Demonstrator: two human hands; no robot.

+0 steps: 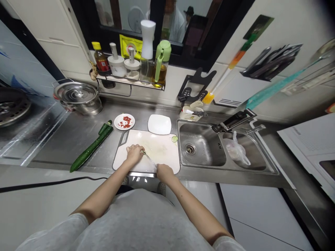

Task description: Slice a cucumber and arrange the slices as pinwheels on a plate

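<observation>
My right hand (164, 173) is wrapped round the handle of a knife (150, 160), whose blade points up and left across the white cutting board (159, 146). At the blade's tip, my left hand (135, 154) is closed with its fingers bent down to the board. A small greenish bit shows beside those fingers; the rest of what they hold is hidden. A cut end of cucumber (174, 139) lies at the board's upper right corner. To the left of the board, a long cucumber (90, 150) rests on the steel counter with a shorter green piece (103, 128) beside its upper end.
Behind the board stand a plate (118, 124) with chopped red bits and a white square plate (159, 124). On the right is a double sink (201, 162) with a plastic bag (237, 152). A lidded steel pot (90, 104) and a bottle rack (131, 81) are at the back left.
</observation>
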